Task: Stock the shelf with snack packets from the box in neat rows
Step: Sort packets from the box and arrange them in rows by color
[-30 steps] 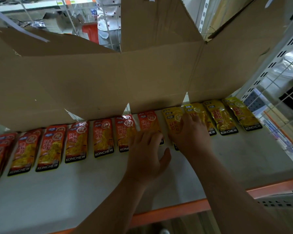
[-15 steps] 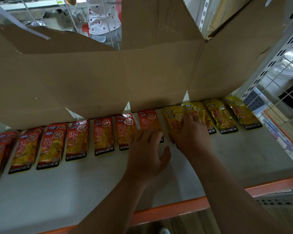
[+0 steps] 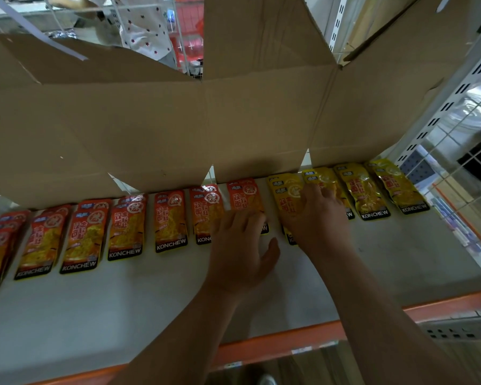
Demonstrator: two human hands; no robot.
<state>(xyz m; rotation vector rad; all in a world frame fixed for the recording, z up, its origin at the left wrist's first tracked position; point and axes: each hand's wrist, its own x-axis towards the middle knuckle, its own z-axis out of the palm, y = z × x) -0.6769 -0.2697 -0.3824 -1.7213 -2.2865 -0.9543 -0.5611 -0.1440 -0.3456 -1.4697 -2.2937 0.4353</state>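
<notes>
– Cardboard box [image 3: 164, 129] at the back of the white shelf [image 3: 122, 307], flaps standing up. Where are the packets?
– In one row just in front of it, lying flat: red packets [image 3: 170, 220] from the left to the middle, yellow packets [image 3: 372, 190] to the right. At the far left several red ones overlap.
– And the hands?
– The left hand [image 3: 240, 251] lies palm down on the last of the red packets, fingers [image 3: 233, 220] straight and close together, thumb out to the side. The right hand [image 3: 317, 220] rests on the first yellow packets, fingers [image 3: 314, 193] spread and laid flat on them.
– The shelf's front?
– An orange edge [image 3: 261, 348].
</notes>
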